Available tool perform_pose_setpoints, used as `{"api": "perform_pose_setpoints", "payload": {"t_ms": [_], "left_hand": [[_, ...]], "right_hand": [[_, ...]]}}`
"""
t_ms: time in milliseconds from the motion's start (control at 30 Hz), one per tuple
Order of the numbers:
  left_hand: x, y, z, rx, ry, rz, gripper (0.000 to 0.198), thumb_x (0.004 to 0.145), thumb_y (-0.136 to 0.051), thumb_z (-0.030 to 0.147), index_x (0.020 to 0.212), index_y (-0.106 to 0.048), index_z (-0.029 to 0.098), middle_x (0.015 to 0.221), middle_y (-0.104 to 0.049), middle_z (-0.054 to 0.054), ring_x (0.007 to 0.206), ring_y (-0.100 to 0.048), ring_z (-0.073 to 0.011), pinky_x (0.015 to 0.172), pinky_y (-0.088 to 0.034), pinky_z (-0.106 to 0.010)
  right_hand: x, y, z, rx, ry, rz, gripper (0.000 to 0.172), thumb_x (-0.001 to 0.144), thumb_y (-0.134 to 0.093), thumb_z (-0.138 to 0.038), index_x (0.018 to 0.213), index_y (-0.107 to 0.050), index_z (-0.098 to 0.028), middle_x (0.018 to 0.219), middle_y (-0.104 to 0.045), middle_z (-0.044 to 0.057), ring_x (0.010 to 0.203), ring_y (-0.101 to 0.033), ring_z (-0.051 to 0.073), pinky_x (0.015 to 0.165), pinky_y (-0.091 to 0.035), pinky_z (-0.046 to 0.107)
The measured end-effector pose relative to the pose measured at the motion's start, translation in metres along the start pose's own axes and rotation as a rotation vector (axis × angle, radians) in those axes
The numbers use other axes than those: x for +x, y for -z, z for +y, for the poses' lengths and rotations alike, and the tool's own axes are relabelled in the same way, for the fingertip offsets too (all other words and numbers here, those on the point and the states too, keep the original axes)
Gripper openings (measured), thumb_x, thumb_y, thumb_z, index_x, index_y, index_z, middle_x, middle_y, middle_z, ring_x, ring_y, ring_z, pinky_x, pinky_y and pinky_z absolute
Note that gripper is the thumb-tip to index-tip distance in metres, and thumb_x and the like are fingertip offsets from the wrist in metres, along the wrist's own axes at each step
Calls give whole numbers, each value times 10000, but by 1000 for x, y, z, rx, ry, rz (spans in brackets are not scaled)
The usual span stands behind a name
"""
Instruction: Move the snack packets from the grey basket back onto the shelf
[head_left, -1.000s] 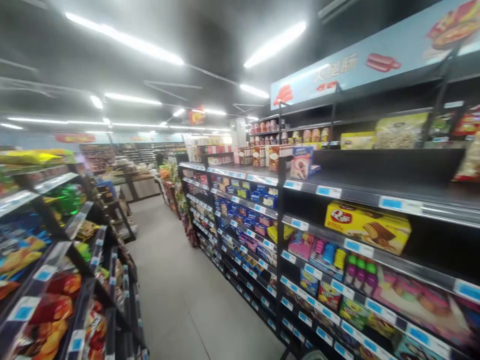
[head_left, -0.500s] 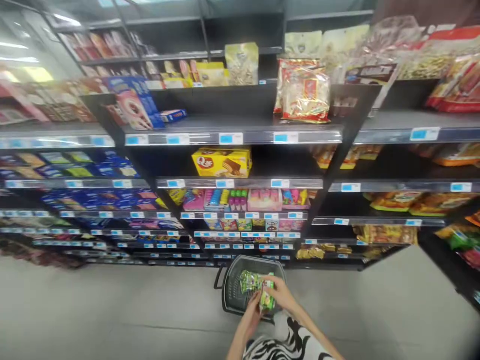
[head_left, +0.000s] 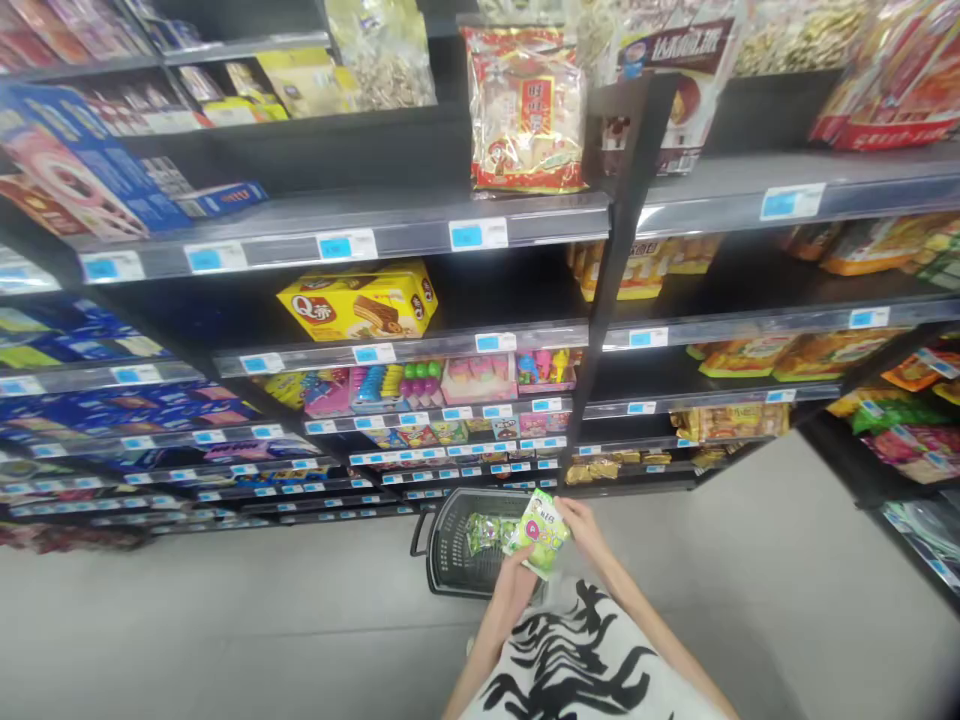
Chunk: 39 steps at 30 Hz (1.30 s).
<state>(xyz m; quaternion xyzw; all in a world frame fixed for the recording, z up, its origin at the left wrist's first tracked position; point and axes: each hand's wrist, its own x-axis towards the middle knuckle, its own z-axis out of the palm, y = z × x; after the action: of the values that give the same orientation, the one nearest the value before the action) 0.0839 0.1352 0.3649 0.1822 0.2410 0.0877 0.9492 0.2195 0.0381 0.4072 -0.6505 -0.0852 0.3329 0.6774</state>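
Two shelving bays: black metal store shelves (head_left: 627,200) fill the upper view. One upright post splits them, and each level is edged with blue-and-white price tags and stocked with packaged snacks.
Floor: smooth grey floor (head_left: 225,620) runs along the foot of the shelves.
Garment: white cloth with black zebra-like stripes (head_left: 570,670) sits at the bottom edge, between the person's two forearms.
Basket: one dark grey plastic mesh shopping basket (head_left: 444,560) stands on the floor close to the lowest shelf, just beyond the hands.
Red bag: one red-and-gold plastic snack bag (head_left: 525,110) stands upright on the top shelf, left of the post.
Yellow box: one yellow cardboard box printed with a chocolate wafer (head_left: 358,300) lies lengthways on the level below.
Left hand: the left hand (head_left: 516,578) has its fingers pressed together on the packet's near left corner.
Right hand: the right hand (head_left: 586,525) has its fingers closed on the packet's far right edge.
Held packet: one flat light green plastic snack packet with a pink round mark (head_left: 541,530) is held over the basket's right rim. Its printed face is turned up to the camera and it is tilted corner-first. Its long axis seems to run away from the person toward the shelves, though blur leaves this unsure.
Packets in basket: loose green packets (head_left: 484,530) lie inside the basket. There are at least two, but the exact count is unreadable.
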Motion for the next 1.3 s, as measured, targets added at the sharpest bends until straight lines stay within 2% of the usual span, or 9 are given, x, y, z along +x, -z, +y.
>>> {"api": "perform_pose_setpoints", "payload": {"t_ms": [133, 233, 433, 733, 967, 1100, 1300], "left_hand": [[-8, -17, -2, -56, 77, -12, 611, 780, -644, 117, 1387, -576, 122, 1309, -668, -147, 1284, -588, -308, 1179, -372, -478], [-14, -18, -3, -23, 91, -7, 630, 801, -642, 98, 1423, -548, 139, 1330, -658, -138, 1286, -587, -293, 1186, -365, -469], [-19, -17, -10, -20, 87, 77, 609, 840, -648, 117, 1437, -528, 131, 1330, -654, -152, 1282, -590, -287, 1187, -365, -459], [-19, -27, -11, -15, 53, 77, 659, 822, -634, 114, 1466, -494, 134, 1360, -637, -148, 1306, -575, -287, 1202, -352, -459], [-20, -22, -17, 9, 48, 69, 664, 823, -644, 114, 1470, -501, 167, 1368, -636, -125, 1312, -573, -274, 1200, -362, -438], [-22, -22, -18, 13, 38, 75, 670, 825, -658, 121, 1473, -495, 166, 1365, -638, -127, 1313, -572, -274, 1197, -367, -443], [-26, -23, -19, 7, 52, 73, 668, 834, -648, 119, 1481, -484, 163, 1359, -643, -125, 1316, -569, -271, 1198, -362, -446]], "right_hand": [[1, 2, -12, 113, -75, 39, 418, 677, -797, -551, 831, -759, -164, 793, -707, 70, 675, -572, 185, 598, -378, 278], [3, 3, -16, 126, -106, 26, 354, 663, -799, -483, 839, -774, -178, 836, -726, 74, 710, -591, 197, 615, -384, 285], [0, 10, -19, 175, -116, -53, 271, 674, -796, -376, 870, -797, -190, 927, -743, 79, 787, -619, 206, 665, -415, 288], [-4, 20, -19, 165, -88, -107, 412, 655, -848, -424, 994, -803, -195, 968, -748, 76, 799, -605, 186, 704, -412, 290], [-4, 25, -14, 208, -107, -79, 434, 529, -927, -377, 900, -799, -191, 924, -742, 73, 789, -625, 191, 735, -445, 316], [-5, 27, -10, 186, -80, -83, 433, 525, -930, -346, 908, -791, -200, 875, -715, 45, 779, -619, 181, 738, -451, 312], [-8, 28, -7, 76, -3, -121, 432, 593, -906, -367, 973, -783, -202, 1046, -733, 79, 981, -633, 225, 886, -471, 344]]}}
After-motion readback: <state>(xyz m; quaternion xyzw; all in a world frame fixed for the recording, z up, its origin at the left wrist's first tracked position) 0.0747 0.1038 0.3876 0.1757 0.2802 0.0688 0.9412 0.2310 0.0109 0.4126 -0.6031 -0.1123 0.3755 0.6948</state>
